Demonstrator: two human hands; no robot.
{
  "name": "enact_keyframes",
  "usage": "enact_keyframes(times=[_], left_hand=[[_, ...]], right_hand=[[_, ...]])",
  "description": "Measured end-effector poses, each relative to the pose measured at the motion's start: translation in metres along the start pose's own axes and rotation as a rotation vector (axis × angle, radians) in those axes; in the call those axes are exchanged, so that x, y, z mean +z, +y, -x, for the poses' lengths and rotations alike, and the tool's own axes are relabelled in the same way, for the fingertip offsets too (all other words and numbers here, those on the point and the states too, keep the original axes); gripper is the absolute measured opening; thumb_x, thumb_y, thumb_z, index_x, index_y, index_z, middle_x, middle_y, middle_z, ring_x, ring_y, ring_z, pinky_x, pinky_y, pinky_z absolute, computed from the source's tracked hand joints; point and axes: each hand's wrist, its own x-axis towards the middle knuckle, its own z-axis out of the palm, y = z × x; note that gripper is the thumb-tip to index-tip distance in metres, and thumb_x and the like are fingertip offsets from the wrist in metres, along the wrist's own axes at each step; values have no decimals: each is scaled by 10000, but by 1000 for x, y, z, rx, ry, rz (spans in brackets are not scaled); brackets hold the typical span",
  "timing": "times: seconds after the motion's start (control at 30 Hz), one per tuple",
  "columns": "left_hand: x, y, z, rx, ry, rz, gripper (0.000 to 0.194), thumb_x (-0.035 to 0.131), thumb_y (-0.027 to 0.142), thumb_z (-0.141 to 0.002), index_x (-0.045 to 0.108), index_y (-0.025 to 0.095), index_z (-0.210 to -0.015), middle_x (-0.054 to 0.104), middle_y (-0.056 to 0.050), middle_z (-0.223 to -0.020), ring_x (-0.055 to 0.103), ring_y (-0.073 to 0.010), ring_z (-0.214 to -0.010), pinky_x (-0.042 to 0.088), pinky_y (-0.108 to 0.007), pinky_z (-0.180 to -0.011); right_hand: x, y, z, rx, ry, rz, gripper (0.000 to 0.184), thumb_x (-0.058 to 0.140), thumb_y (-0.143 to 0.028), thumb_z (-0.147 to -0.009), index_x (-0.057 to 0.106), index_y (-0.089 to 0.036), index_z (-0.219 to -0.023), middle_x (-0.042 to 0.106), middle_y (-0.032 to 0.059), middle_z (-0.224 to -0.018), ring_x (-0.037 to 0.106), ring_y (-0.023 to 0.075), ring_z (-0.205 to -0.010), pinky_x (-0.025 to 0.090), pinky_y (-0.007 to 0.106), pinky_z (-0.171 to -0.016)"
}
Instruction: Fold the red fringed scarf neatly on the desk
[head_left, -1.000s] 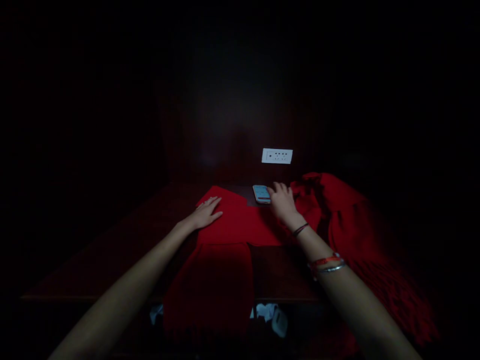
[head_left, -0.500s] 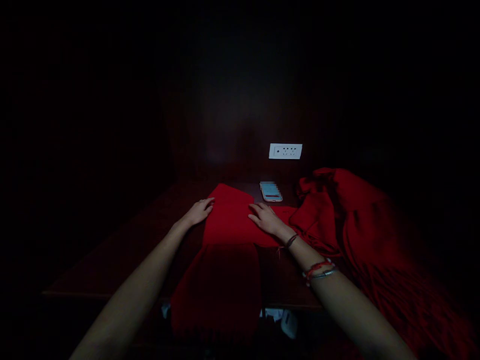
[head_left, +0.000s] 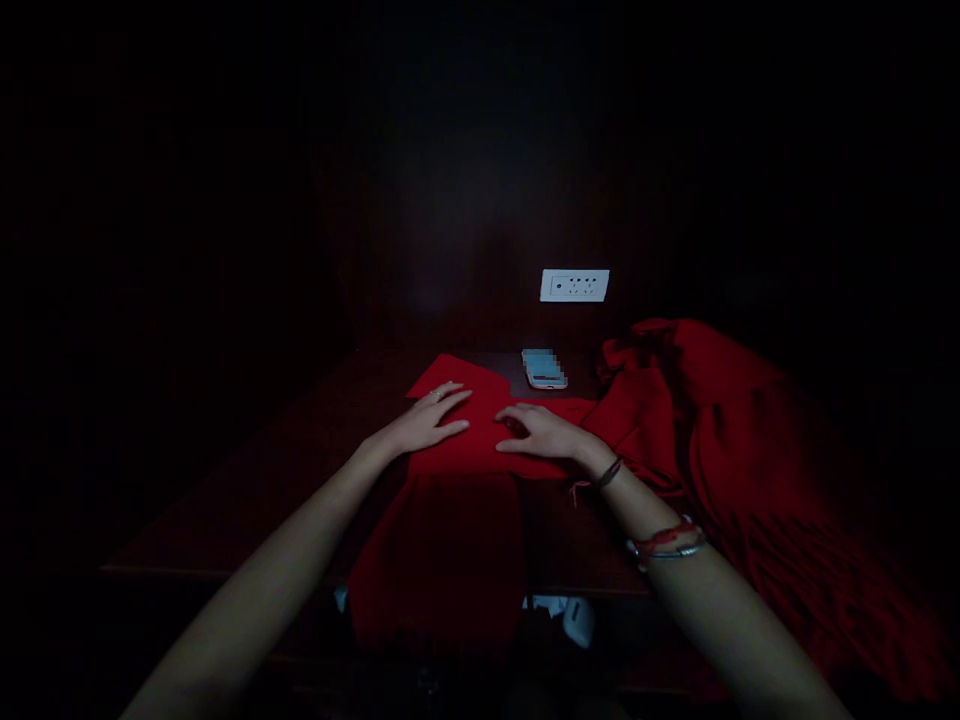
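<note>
A red fringed scarf (head_left: 457, 520) lies folded on the dark table, one end hanging over the front edge and another part running right. My left hand (head_left: 429, 424) rests on its left side, fingers spread and a ring on one of them. Just right of the fold, my right hand (head_left: 541, 434) hovers over or lightly touches the cloth, fingers apart and a little curled, with nothing seen between them. Farther right, bunched red cloth with long fringe (head_left: 735, 430) spills over the table; whether it is one piece with the folded part cannot be told.
Behind the right hand lies a lit phone (head_left: 545, 368). A white socket plate (head_left: 574, 286) is on the back wall. The table's front edge (head_left: 225, 572) runs below my arms, and pale items (head_left: 577, 620) show beneath it. The surroundings are very dark.
My right hand has moved left from beside the phone onto the scarf. My left hand went to the scarf's left edge, then back onto it. The view has shifted slightly.
</note>
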Motion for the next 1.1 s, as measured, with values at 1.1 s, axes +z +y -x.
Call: enact_keyframes(times=[1.1], left_hand=[[9, 3, -6, 39, -305, 18, 673, 239, 604, -734, 109, 234, -1281, 83, -24, -1345, 52, -167, -1214, 83, -307, -968]], right_hand=[[1, -15, 53, -315, 33, 539, 215, 345, -218, -809, 555, -175, -828, 517, 52, -805, 436, 148, -790, 315, 290, -743]])
